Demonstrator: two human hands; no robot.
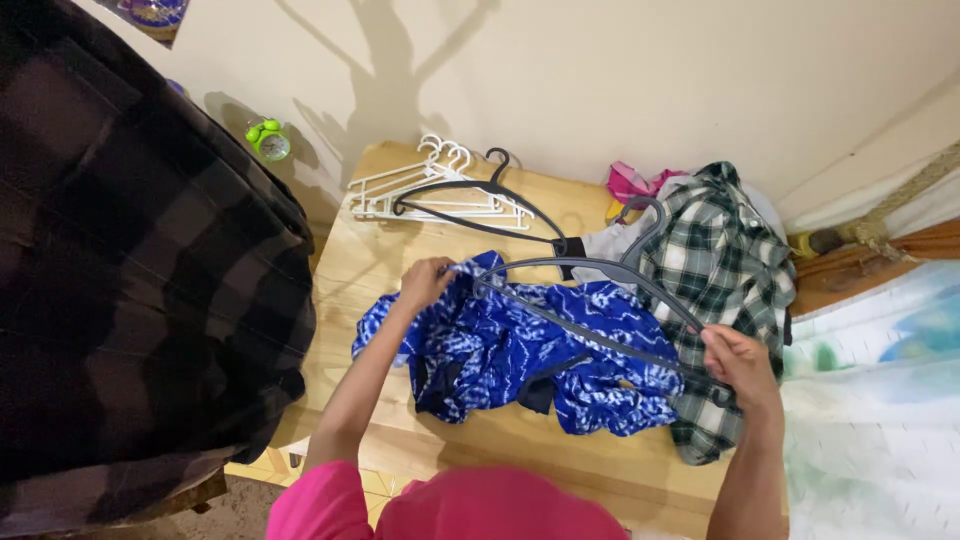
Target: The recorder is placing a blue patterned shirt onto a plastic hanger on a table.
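Observation:
A blue and white patterned garment lies crumpled on a wooden table. My left hand pinches its upper left edge, beside the left arm of a dark grey hanger. My right hand grips that hanger at its right end, over the edge of a green and white plaid shirt. The hanger lies across the blue garment with its hook pointing toward the wall.
Several white hangers and a black hanger lie at the table's back. A pink cloth sits by the wall. A dark plaid garment hangs at left, near a green alarm clock. A pale sheet lies at right.

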